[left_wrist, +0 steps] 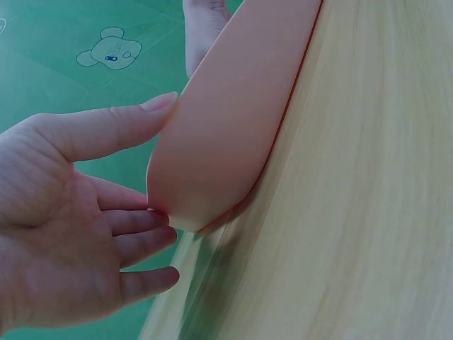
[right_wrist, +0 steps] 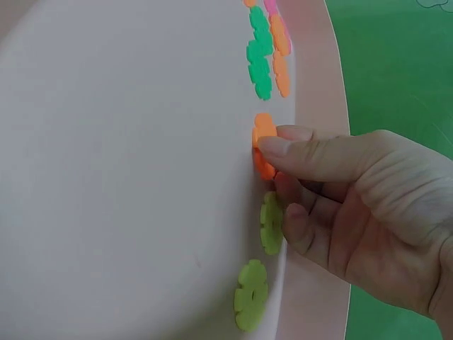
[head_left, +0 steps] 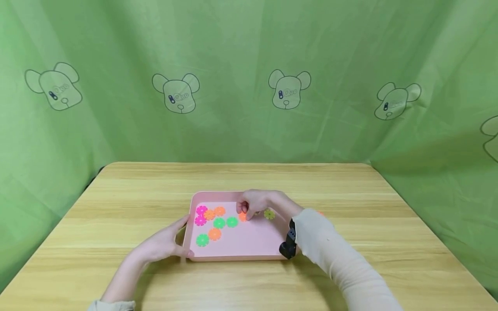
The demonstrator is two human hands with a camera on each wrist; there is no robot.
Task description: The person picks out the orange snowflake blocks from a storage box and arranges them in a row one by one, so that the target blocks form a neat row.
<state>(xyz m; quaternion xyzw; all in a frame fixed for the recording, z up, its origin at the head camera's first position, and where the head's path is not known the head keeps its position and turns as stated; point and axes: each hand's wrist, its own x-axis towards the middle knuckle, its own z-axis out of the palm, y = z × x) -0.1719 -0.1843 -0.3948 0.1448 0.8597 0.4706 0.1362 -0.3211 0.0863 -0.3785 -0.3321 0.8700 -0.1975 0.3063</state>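
Observation:
A shallow pink tray [head_left: 237,258] sits on the table with flower-shaped notched plastic discs lying in it. My right hand [head_left: 254,201] reaches over its far side and pinches an orange disc [right_wrist: 265,126] between thumb and fingers, low at the tray floor. Two yellow-green discs [right_wrist: 251,296] lie close by in the right wrist view. On the tray's left part are pink discs [head_left: 200,220], green discs [head_left: 219,223] and other orange discs [head_left: 215,234]. My left hand [head_left: 163,242] is spread at the tray's left side; its thumb and fingertips touch the pink wall [left_wrist: 219,120], fingers mostly straight.
The wood-grain table [head_left: 136,190] extends around the tray. A green curtain [head_left: 233,129] with printed bear heads hangs behind and at both sides. Beyond my right sleeve [head_left: 334,246] a bit of something orange [head_left: 320,213] shows on the table, mostly hidden.

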